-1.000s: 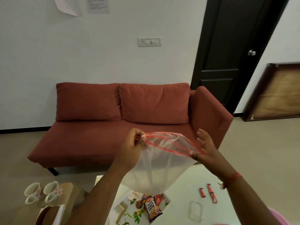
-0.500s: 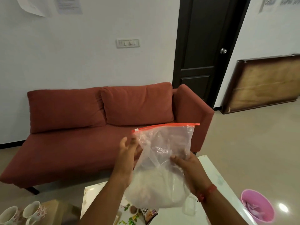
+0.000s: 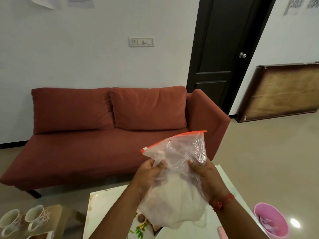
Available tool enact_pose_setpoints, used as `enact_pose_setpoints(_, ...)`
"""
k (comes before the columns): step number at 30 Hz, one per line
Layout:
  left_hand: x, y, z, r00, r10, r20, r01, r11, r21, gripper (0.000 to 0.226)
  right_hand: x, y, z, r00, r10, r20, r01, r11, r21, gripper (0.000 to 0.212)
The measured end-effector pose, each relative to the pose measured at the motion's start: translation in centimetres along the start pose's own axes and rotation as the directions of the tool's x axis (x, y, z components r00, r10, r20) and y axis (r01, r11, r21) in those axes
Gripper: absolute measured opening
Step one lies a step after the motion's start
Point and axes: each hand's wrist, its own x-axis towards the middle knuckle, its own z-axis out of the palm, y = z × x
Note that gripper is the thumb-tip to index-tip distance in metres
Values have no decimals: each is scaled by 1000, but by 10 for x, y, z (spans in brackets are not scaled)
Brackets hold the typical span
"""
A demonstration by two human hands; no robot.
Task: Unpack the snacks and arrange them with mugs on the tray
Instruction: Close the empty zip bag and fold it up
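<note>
I see the clear zip bag with its red seal strip held up above the white table, in front of the red sofa. My left hand and right hand both grip its crumpled sides. Two floral mugs stand together at lower left; a pink bin sits on the floor at right.

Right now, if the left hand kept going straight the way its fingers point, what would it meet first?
The left hand already holds the clear plastic zip bag with the red seal; beyond it, probably the rust-red fabric sofa, though depth is unclear.
</note>
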Motion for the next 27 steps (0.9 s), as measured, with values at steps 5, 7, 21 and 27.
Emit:
enact_pose_setpoints(5, 7, -5, -4, 938, 239, -251, -186, 958, 218, 39, 6, 10, -32, 920, -132, -368, 36, 966, -258, 36)
enact_pose_setpoints(7, 7, -6, -1, 908, 307, -287, -233, 936, 264, 33, 7, 7, -41, 902, -218, -373, 60, 919, -390, 32)
enact_pose_setpoints(21, 24, 16, 0, 943, 290, 164, -331, 760, 559, 41, 4, -50, -71, 987, -152, 58, 90, 217, -972, 32)
enact_pose_setpoints(27, 32, 23, 16, 768, 640, -18, -397, 499, 770, 10, 25, -55, -72, 920, -385, 65, 195, 306, -932, 5)
